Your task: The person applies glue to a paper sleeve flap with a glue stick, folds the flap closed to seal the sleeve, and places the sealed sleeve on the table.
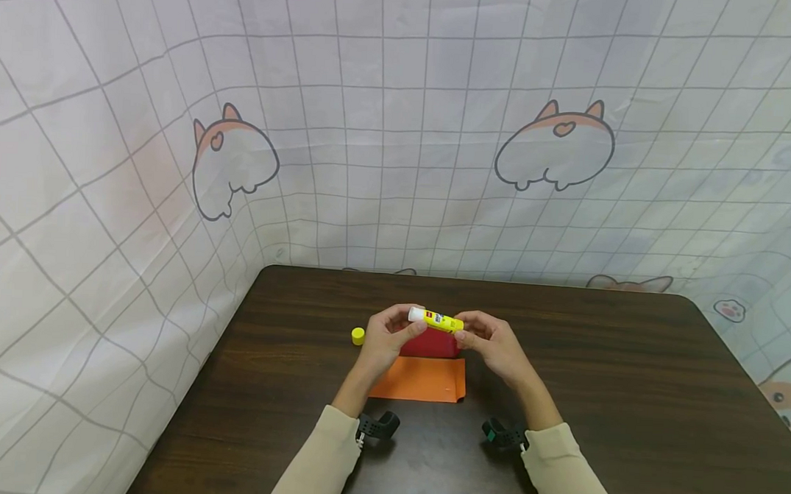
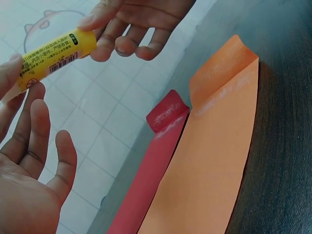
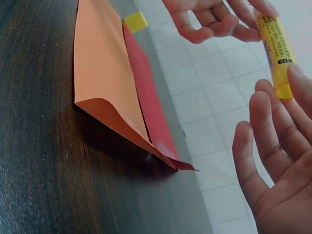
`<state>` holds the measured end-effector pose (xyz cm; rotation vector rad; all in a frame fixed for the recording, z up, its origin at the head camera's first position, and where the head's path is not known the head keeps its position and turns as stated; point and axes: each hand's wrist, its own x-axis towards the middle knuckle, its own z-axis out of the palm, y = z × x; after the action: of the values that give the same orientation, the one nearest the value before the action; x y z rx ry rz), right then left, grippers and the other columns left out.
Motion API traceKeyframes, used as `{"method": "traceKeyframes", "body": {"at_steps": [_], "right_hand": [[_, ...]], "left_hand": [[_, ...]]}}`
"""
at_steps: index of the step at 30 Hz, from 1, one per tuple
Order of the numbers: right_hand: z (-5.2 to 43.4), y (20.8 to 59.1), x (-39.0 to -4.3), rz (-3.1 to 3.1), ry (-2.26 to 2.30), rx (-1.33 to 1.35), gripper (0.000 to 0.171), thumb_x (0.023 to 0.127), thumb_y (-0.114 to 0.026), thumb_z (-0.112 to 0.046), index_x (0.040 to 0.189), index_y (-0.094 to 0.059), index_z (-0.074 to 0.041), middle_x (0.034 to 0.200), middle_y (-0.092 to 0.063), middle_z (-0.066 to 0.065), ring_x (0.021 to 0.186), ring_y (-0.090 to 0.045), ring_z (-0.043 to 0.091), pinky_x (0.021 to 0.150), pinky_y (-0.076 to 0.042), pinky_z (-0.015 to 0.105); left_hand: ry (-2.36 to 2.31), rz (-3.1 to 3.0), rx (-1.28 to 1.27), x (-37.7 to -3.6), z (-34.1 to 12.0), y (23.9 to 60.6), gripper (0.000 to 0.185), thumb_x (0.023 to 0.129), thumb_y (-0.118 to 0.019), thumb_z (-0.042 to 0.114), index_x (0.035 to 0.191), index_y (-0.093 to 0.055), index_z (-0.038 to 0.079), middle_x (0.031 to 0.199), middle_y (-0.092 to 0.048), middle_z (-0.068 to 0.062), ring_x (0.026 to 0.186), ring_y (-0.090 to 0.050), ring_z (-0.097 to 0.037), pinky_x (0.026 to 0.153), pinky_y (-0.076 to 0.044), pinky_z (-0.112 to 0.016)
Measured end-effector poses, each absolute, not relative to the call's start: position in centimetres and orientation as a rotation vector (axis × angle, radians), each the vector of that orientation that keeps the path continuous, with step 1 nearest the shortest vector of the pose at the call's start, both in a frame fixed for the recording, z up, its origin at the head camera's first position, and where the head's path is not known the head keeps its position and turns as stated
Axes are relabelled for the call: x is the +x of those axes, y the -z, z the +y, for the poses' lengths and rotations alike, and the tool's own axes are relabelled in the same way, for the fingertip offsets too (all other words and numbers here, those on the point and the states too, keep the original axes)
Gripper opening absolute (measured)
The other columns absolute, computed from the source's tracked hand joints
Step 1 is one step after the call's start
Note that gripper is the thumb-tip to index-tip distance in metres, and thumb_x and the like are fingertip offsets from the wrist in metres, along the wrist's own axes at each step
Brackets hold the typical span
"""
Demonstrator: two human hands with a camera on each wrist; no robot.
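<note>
A yellow glue stick (image 1: pixel 442 321) is held sideways in the air, above red and orange paper. My left hand (image 1: pixel 381 342) pinches its white end; my right hand (image 1: pixel 500 347) pinches the yellow end between thumb and fingers. In the left wrist view, printed text and a barcode show on the glue stick (image 2: pixel 58 56). Below the hands lies the orange paper (image 1: pixel 419 381), its end folded up, with whitish smears along the crease. Just behind it is the red paper (image 1: pixel 431 344), partly hidden by the hands in the head view, its end (image 2: pixel 167 111) also folded and smeared.
A yellow cap (image 1: pixel 358 336) stands on the dark wooden table (image 1: pixel 628 390), left of the papers. Behind the table hangs a white checked cloth (image 1: pixel 399 159) with cartoon animals. Black straps (image 1: pixel 379 426) sit on both wrists.
</note>
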<state>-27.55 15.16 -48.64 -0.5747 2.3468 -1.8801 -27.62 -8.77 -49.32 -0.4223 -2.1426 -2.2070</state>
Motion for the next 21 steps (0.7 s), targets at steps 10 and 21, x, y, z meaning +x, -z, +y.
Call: {"method": "traceKeyframes", "body": {"at_steps": [10,21], "right_hand": [[15.25,48.62,-27.65,2.360,1.843,-0.641,0.030,0.105,-0.059,-0.020,0.123,-0.065,0.003,0.104,-0.069,0.026,0.092,-0.068,0.045,0.089,-0.059,0.052],[15.38,49.13,-27.90,2.358,1.813,-0.652,0.034,0.109,-0.049,-0.021,0.116,-0.065,0.008,0.097,-0.069,0.026,0.088,-0.070,0.036,0.089,-0.057,0.057]], "left_hand": [[2.235,-2.137,-0.430,-27.57,-8.77,49.12,0.037,0.093,-0.076,0.025,0.125,-0.069,0.007,0.120,-0.069,-0.012,0.101,-0.061,-0.018,0.087,-0.056,-0.021],[2.232,-2.146,-0.427,-27.43,-8.77,49.07,0.039,0.092,-0.077,0.024,0.126,-0.069,0.006,0.121,-0.069,-0.012,0.103,-0.062,-0.018,0.088,-0.056,-0.021]]}}
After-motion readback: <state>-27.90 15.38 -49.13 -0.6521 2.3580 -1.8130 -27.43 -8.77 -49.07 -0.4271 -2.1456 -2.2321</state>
